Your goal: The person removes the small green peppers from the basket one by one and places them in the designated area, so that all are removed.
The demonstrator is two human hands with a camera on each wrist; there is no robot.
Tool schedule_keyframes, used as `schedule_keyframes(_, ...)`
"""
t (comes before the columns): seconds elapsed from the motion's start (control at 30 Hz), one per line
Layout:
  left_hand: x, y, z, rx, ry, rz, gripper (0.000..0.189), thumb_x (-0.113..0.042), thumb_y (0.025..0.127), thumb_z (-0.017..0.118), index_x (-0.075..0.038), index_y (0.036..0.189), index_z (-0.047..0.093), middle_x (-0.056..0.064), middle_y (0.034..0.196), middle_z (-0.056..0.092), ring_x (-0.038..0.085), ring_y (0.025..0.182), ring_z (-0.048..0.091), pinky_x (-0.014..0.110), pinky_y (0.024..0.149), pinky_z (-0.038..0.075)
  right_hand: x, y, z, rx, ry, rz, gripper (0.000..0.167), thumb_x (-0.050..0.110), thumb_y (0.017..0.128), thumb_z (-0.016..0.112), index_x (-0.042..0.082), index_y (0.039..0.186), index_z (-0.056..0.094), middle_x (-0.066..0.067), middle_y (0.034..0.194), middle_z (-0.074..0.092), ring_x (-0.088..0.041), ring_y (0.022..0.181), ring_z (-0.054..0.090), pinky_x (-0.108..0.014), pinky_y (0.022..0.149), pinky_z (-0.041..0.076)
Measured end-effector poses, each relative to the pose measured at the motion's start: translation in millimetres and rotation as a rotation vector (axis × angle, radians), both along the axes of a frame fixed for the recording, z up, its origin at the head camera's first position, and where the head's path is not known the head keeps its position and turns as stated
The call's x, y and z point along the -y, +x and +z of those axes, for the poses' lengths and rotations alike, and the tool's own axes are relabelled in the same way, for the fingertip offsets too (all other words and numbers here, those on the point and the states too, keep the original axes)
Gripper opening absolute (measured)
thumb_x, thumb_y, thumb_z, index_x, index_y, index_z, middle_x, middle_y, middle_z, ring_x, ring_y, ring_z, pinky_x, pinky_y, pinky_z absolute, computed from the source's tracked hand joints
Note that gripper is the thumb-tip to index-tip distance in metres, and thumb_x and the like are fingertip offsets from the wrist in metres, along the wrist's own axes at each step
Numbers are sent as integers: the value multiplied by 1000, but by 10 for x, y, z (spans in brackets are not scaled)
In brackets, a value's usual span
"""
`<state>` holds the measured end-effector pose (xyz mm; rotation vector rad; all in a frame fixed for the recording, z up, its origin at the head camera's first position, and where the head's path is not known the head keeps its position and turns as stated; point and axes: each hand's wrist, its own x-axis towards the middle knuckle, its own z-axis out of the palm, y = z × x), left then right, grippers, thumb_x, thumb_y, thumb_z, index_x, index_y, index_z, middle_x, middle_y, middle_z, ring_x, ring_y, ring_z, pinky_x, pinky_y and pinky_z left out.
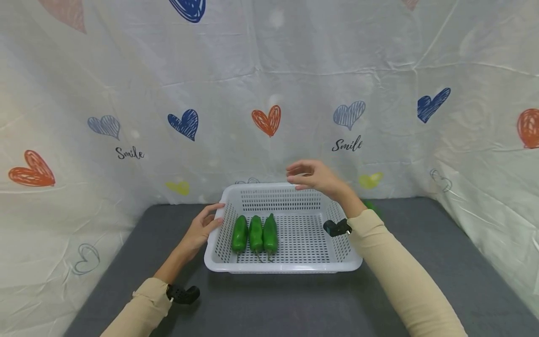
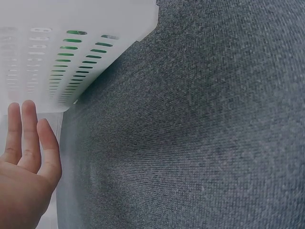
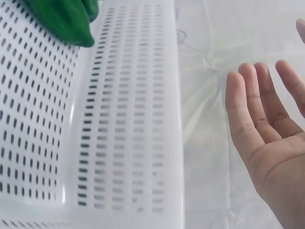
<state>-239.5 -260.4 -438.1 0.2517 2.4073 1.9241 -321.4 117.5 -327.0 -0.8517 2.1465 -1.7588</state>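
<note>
A white perforated plastic basket stands on the dark grey table. Side by side in its left half lie three green peppers, the left pepper, the middle pepper and the right pepper. At the basket's left rim is my left hand, its fingertips right at the edge; the left wrist view shows nearly straight fingers against the outer wall. My right hand is raised over the back rim, fingers loosely bent and apart, with nothing in it.
Something green shows at the table's back right, mostly hidden behind my right sleeve. A white curtain with printed hearts hangs behind and beside the table. Dark bands with small devices sit on both wrists.
</note>
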Motion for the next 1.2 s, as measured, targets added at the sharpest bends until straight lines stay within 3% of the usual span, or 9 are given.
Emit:
schedule_keyframes(0.23,-4,3,10,4,8,4,52,-24,104,63,-17,152,43,25,134,54,32,104,64,41,74,58,206,8,-128,72,47,32,42,15,95,75,3,134,62,-17,137,57,-31,116,61,-53,95,49)
schedule_keyframes(0.4,-9,8,18,4,16,-2,52,-24,104,63,-17,152,43,25,134,54,32,105,64,41,74,57,342,-14,-255,95,85,57,46,14,95,76,1,135,60,-25,141,52,-31,119,59,-53,97,49)
schedule_keyframes(0.53,-11,12,27,-1,17,-9,52,-23,104,63,-16,152,43,26,133,54,32,103,64,41,74,58,423,-35,-365,166,89,92,55,12,94,76,-4,141,53,-28,143,49,-31,121,58,-58,100,44)
schedule_keyframes(0.87,14,23,2,-20,7,-13,52,-23,105,61,-13,152,41,28,133,54,30,102,65,40,73,58,556,-29,-612,256,232,97,64,17,91,80,0,145,51,-20,132,61,-28,117,61,-55,99,46)
schedule_keyframes(1.2,10,28,8,-23,2,-11,52,-23,105,62,-15,152,42,28,132,54,29,101,65,40,73,58,585,-28,-836,289,297,102,65,16,90,80,2,147,51,-22,138,57,-31,121,58,-53,98,47)
